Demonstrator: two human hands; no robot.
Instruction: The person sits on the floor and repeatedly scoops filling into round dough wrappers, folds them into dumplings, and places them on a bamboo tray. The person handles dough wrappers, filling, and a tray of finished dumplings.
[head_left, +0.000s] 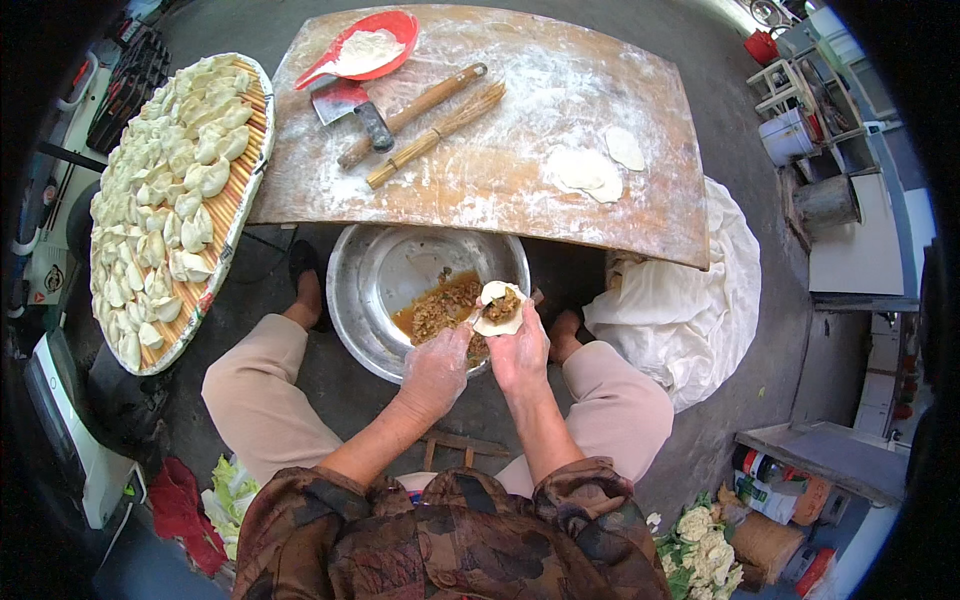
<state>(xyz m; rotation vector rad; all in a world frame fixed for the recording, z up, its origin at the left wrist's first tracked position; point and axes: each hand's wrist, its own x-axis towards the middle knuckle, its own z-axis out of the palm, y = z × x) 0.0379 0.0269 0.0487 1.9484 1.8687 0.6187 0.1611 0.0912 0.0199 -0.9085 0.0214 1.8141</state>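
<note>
My right hand (521, 350) holds a round dumpling wrapper (501, 328) with a mound of brown chopped filling (500, 307) on it. Beside it, my left hand (437, 371) is closed around a thin utensil, mostly hidden by the fingers, whose end reaches the wrapper. Flour whitens both hands. Beneath them stands a wide metal basin (360, 300) with wet minced filling (444, 306) lying in its lower part. More flat wrappers (585, 171) rest on the floured wooden board (525, 127), some overlapping.
Left of the board, a round woven tray (225, 217) carries many folded dumplings. On the board lie a red scoop of flour (367, 49), a cleaver (352, 112), a rolling pin (420, 112) and a straw brush (439, 135). White cloth (675, 322) hangs at right; cauliflower (701, 547) lies lower right.
</note>
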